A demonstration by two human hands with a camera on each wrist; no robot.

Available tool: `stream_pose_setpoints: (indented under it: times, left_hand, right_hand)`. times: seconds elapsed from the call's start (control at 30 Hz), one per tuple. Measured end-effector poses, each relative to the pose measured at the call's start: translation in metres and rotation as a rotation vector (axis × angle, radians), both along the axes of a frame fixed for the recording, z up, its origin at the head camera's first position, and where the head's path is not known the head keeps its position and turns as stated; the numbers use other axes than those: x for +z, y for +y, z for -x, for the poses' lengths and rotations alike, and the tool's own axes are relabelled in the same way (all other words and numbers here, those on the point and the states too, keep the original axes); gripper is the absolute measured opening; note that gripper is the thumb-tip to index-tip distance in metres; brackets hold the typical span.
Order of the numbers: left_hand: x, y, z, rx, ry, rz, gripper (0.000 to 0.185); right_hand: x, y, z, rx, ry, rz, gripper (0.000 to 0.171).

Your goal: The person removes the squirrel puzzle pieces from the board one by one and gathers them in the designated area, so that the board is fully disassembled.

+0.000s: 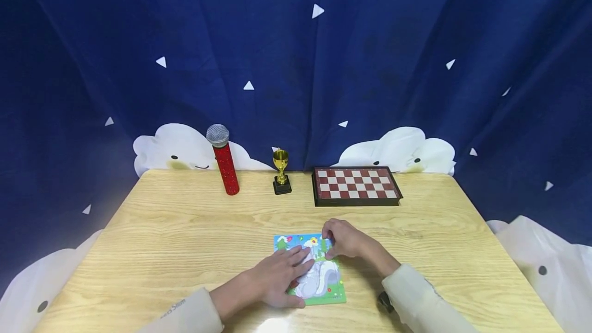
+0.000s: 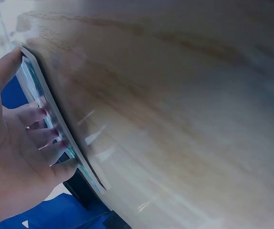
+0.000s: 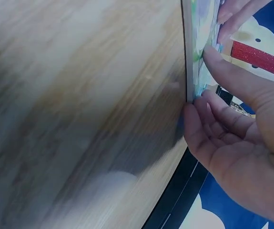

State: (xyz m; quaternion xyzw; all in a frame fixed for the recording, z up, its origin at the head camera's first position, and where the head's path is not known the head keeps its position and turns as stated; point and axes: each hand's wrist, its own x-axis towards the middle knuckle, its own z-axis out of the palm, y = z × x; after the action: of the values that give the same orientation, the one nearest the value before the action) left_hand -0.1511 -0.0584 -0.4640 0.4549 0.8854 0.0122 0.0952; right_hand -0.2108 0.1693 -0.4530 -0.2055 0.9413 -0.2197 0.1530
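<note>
A flat square picture board (image 1: 330, 297), printed with a grey bushy-tailed animal, trees and flowers, lies on the table near me. My left hand (image 1: 277, 277) rests on its left part with fingers spread, covering some of the print. In the left wrist view, the thumb of the left hand (image 2: 20, 148) meets the board's near edge. At the far right corner, my right hand (image 1: 348, 239) bends its fingers over the edge. The right wrist view shows the right hand (image 3: 246, 124) with its thumb on the printed face and fingers against the board's side (image 3: 188, 57).
Along the back of the wooden table (image 1: 185, 235) stand a red microphone (image 1: 226, 166) with a silver head, a small gold trophy (image 1: 280, 168) on a black base and a red-and-white checkered game board (image 1: 356, 185). A dark blue curtain (image 1: 277, 40) hangs behind.
</note>
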Motion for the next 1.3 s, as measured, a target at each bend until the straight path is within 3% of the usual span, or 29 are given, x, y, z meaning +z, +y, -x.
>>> stream_pose_setpoints:
  times: [0.23,0.47,0.6,0.8,1.3]
  left_hand:
    - [0.0,0.003,0.0,-0.008,0.051,0.012,0.081]
    - [-0.002,0.004,0.0,-0.014,0.04,-0.001,0.081]
    - [-0.003,0.004,0.0,-0.015,0.049,0.004,0.082]
    - [-0.003,0.004,0.0,-0.018,0.07,0.023,0.082]
    - [-0.002,0.001,-0.001,-0.019,0.076,0.02,0.082]
  right_hand:
    - [0.004,-0.002,0.002,-0.038,0.001,0.024,0.034]
    - [0.005,0.004,0.003,-0.049,0.03,0.064,0.012]
    - [0.006,0.009,0.003,-0.019,0.034,0.138,0.008]
    - [0.011,0.018,0.005,-0.045,-0.048,0.261,0.006]
    - [0.013,0.091,0.015,-0.131,-0.002,0.274,0.007]
